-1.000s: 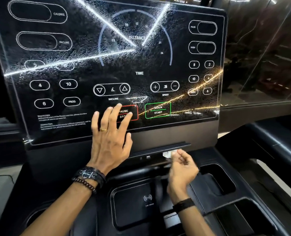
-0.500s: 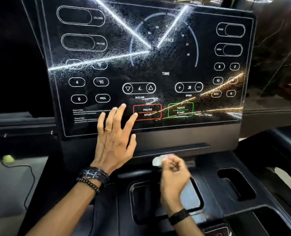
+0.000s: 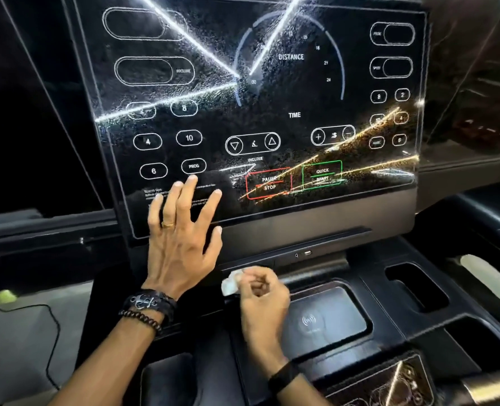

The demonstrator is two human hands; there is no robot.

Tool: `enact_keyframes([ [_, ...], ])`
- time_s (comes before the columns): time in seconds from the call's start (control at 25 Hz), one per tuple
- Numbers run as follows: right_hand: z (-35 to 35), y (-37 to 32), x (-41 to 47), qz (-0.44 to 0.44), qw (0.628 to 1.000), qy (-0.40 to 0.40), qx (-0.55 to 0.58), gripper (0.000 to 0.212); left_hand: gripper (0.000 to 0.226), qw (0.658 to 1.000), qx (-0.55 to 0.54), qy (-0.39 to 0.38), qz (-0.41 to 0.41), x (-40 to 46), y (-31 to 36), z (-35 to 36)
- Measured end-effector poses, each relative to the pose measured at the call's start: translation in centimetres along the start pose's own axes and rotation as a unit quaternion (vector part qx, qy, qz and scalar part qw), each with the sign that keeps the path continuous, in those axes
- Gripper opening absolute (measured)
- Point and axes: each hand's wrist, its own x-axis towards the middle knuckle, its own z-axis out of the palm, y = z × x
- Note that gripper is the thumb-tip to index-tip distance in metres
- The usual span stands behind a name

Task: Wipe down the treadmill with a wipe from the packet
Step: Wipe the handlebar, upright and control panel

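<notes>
The treadmill's glossy black console screen [image 3: 272,112] fills the upper view, streaked with moisture and light reflections. My left hand [image 3: 181,241] lies flat with spread fingers on the screen's lower left part, below the PROG button. My right hand [image 3: 262,297] grips a small crumpled white wipe [image 3: 230,284] with curled fingers. It holds the wipe against the ledge [image 3: 286,253] just under the screen, above the phone tray [image 3: 327,320]. The wipe packet is not in view.
Cup-holder recesses [image 3: 415,285] open in the black deck to the right. A second control panel [image 3: 389,382] sits at the lower right. A cable [image 3: 49,341] and a yellow-green object [image 3: 4,295] lie on the grey floor at left.
My right hand with the wipe has slid left along the ledge under the screen. My left hand has shifted left across the lower screen, away from the PAUSE/STOP button. The view also turned.
</notes>
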Motion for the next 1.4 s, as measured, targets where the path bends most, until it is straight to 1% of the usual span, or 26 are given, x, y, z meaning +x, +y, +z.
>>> enact_keyframes([
  [0.04,-0.2,0.0,0.0,0.006,1.0,-0.02,-0.008,0.021,0.058,1.0,-0.001,0.003,0.007,-0.1,-0.2,0.0],
  [0.08,-0.7,0.1,0.6,0.011,1.0,-0.017,-0.013,0.02,0.058,1.0,-0.003,0.004,0.012,-0.1,-0.3,0.1],
  [0.24,-1.4,0.1,2.1,0.025,0.995,0.1,0.003,0.026,0.058,1.0,-0.012,0.003,0.014,-0.4,-0.6,0.0],
  [0.28,-0.5,-0.1,1.3,0.023,0.993,0.117,0.001,0.026,0.058,1.0,-0.013,0.005,0.014,-0.5,-0.6,0.0],
  [0.36,1.9,-0.3,-1.2,0.0,0.993,0.117,0.004,0.024,0.057,1.0,-0.017,0.003,0.015,-0.4,-0.8,-0.1],
  [0.48,4.5,-0.3,-4.4,-0.054,0.996,0.076,-0.009,0.021,0.057,0.999,-0.03,-0.008,0.029,-0.5,-1.3,-0.6],
  [0.6,5.7,0.1,-6.4,-0.137,0.988,-0.005,-0.065,0.017,0.054,0.998,-0.044,-0.015,0.052,-0.3,-2.0,-0.9],
  [0.64,5.8,0.0,-6.9,-0.176,0.979,-0.045,-0.091,0.011,0.052,0.997,-0.048,-0.014,0.052,-0.3,-2.2,-1.1],
  [0.68,5.8,-0.2,-7.2,-0.221,0.964,-0.084,-0.125,0.013,0.05,0.997,-0.055,-0.011,0.051,-0.2,-2.3,-1.3],
  [0.72,6.0,-0.4,-7.2,-0.271,0.941,-0.119,-0.166,0.023,0.047,0.997,-0.065,-0.01,0.05,-0.1,-2.4,-1.5],
  [0.76,6.2,-0.6,-6.9,-0.315,0.916,-0.146,-0.203,0.03,0.045,0.995,-0.078,-0.011,0.053,0.2,-2.6,-1.8],
  [0.84,6.4,-1.7,-6.0,-0.38,0.88,-0.164,-0.231,0.028,0.039,0.992,-0.103,-0.02,0.068,0.7,-3.3,-2.3],
  [0.88,6.4,-2.1,-5.6,-0.402,0.872,-0.156,-0.23,0.03,0.037,0.991,-0.107,-0.025,0.077,0.9,-3.7,-2.6],
  [0.96,6.1,-2.5,-4.3,-0.41,0.876,-0.13,-0.22,0.037,0.036,0.989,-0.108,-0.031,0.093,1.1,-4.3,-3.0],
  [1.04,5.6,-3.0,-2.3,-0.405,0.883,-0.105,-0.214,0.026,0.035,0.988,-0.115,-0.035,0.1,1.0,-4.5,-3.2],
  [1.08,5.3,-3.4,-1.4,-0.401,0.884,-0.094,-0.22,0.024,0.034,0.988,-0.118,-0.035,0.099,0.8,-4.4,-3.2],
  [1.24,1.9,-3.3,2.0,-0.402,0.873,-0.053,-0.273,0.032,0.03,0.991,-0.124,-0.012,0.051,0.8,-3.2,-3.0],
  [1.32,-0.4,-2.6,4.0,-0.372,0.882,-0.014,-0.288,0.035,0.027,0.991,-0.131,0.001,0.025,0.9,-2.2,-2.8],
  [1.4,-1.0,-2.9,3.7,-0.346,0.89,-0.01,-0.296,0.036,0.025,0.992,-0.129,0.015,-0.004,1.0,-1.3,-2.4],
])
